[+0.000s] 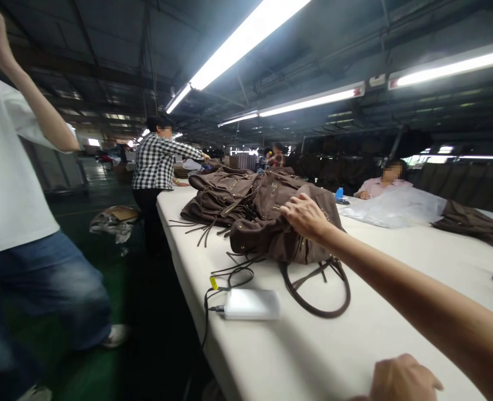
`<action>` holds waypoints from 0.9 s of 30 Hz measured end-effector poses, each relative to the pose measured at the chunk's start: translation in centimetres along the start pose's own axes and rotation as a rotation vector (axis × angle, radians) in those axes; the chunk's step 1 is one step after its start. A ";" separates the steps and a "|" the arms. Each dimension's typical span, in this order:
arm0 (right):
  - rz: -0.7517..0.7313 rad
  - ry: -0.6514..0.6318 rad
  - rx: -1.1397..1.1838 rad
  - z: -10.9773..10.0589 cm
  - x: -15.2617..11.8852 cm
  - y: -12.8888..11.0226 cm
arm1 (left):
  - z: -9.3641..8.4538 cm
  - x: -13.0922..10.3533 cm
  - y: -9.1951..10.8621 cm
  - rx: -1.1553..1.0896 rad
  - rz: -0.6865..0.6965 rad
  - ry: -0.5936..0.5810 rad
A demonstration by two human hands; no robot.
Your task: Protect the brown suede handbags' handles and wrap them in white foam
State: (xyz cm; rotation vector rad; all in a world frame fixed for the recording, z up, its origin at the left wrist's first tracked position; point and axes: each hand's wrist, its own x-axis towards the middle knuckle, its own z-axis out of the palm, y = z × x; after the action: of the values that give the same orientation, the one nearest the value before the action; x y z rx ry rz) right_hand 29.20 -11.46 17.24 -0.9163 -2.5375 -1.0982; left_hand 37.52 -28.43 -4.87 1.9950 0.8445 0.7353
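Note:
My right hand (304, 217), at the end of a stretched arm, is closed on the near side of a dark brown bag (277, 197). This bag lies in a heap of brown bags (225, 189) with brass-coloured fittings and loose straps. A round brown handle (342, 301) hangs from the near side onto the white table (355, 345). Low in the view, my left hand (405, 379) is over the table, cut off by the frame and slightly blurred. Its knuckles and thumb show, but the curled fingers are mostly hidden.
A white power bank (252, 304) with a black cable lies near the table's left edge. Someone in a white shirt (12, 161) passes at left; another in a checked shirt (154, 161) stands beyond. Across the table, a person sits behind clear plastic sheeting (396, 206).

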 end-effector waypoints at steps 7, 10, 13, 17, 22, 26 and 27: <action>0.181 -0.031 -0.135 -1.3 -4.3 4.6 | -0.3 0.0 -0.5 0.061 0.087 0.104; 0.248 -0.071 -0.167 -1.1 -5.9 5.3 | -0.5 0.0 -0.4 0.075 0.062 0.108; 0.320 -0.116 -0.187 -1.0 -7.4 5.8 | -0.7 -0.1 -0.3 0.083 0.031 0.113; 0.418 -0.135 -0.207 -1.3 -9.8 7.6 | -1.0 -0.1 -0.1 0.070 0.002 0.106; 0.642 -0.210 -0.233 -2.8 -14.7 12.1 | -1.4 0.0 0.2 -0.017 -0.019 0.130; 0.972 -0.340 -0.181 -5.4 -20.9 14.4 | -1.5 0.7 -0.3 -0.149 -0.065 0.168; 1.042 -0.360 -0.167 -6.1 -22.7 14.3 | -1.4 1.0 -0.5 -0.197 -0.091 0.187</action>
State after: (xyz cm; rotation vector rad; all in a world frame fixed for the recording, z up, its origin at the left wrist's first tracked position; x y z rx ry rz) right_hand 55.57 -18.70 19.96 -2.2522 -1.6748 -0.8135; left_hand 36.90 -26.79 -4.44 1.7214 0.9273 0.9253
